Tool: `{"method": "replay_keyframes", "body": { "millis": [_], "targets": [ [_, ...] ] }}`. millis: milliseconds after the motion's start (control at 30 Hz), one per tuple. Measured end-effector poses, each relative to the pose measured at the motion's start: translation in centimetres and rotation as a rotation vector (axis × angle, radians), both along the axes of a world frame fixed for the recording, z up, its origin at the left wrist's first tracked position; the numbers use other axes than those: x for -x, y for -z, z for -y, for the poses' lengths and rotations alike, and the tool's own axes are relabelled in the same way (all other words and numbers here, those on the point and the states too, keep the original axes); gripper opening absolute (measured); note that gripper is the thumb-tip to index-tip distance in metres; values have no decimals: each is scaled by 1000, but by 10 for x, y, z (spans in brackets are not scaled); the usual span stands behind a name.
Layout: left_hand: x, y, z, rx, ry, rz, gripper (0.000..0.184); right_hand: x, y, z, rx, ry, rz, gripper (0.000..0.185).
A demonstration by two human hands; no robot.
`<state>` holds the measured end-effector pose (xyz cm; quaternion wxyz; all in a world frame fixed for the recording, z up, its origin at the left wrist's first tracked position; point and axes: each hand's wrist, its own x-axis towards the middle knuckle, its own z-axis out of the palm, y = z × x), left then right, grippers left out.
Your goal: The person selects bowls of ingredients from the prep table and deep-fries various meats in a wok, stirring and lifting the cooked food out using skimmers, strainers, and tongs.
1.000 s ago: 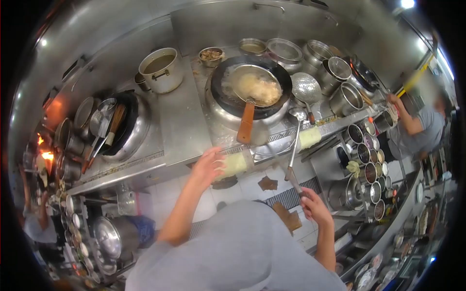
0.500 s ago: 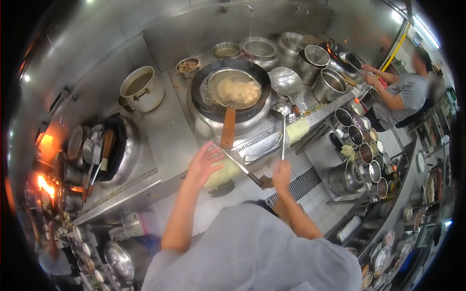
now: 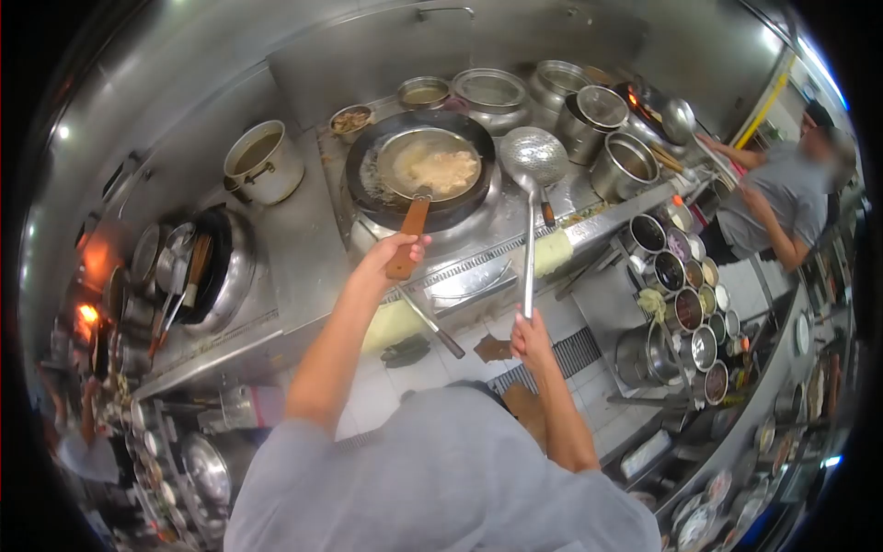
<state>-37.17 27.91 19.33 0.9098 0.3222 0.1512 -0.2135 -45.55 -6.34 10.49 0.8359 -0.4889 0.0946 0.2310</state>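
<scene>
My left hand is closed round the wooden handle of a round strainer. The strainer rests in the dark wok, with pale food in bubbling liquid. My right hand grips the end of a long metal ladle, raised at a slant; its bowl lies in front of the perforated skimmer. Below the wok, another metal utensil with a dark handle sticks out over the counter's front edge beside a pale folded cloth.
A pot of liquid stands left of the wok. Behind are a small food bowl and metal pots. A second wok holds utensils. Flames burn far left. At right, a co-worker stands near seasoning containers.
My left hand has moved up from open and closed on the strainer handle. My right hand has lifted the ladle upward. The dark-handled utensil now lies at the counter edge.
</scene>
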Motion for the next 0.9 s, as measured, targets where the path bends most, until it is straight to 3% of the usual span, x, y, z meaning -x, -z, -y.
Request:
{"method": "replay_keyframes", "body": {
  "millis": [100,167,233,300,367,400,500,667,800,900],
  "targets": [
    [19,-10,7,78,-51,40,32,-13,-33,19,163,-162,86,23],
    [29,-14,10,102,-57,63,33,-42,-59,16,626,-46,440,25],
    [38,-17,11,75,-63,120,34,-73,-94,6,703,-76,517,29],
    [50,-24,16,-41,-68,209,38,-96,-99,-11,770,-86,594,33],
    [66,-29,22,-285,-115,242,47,-120,-86,-38,1034,100,1034,41],
    [72,-28,25,-311,-128,258,48,-124,-90,-50,1143,-40,726,49],
    [61,-15,13,-245,-121,192,45,-129,-78,-72,1050,-72,867,55],
    [60,-24,-10,-3,-73,142,39,-117,-106,-72,1134,-185,840,62],
    [62,-30,-16,-42,-80,141,40,-104,-162,-76,1138,-149,884,64],
    [64,-50,-21,-204,-49,226,43,-106,-159,-85,1188,-50,937,65]
  ]
}}
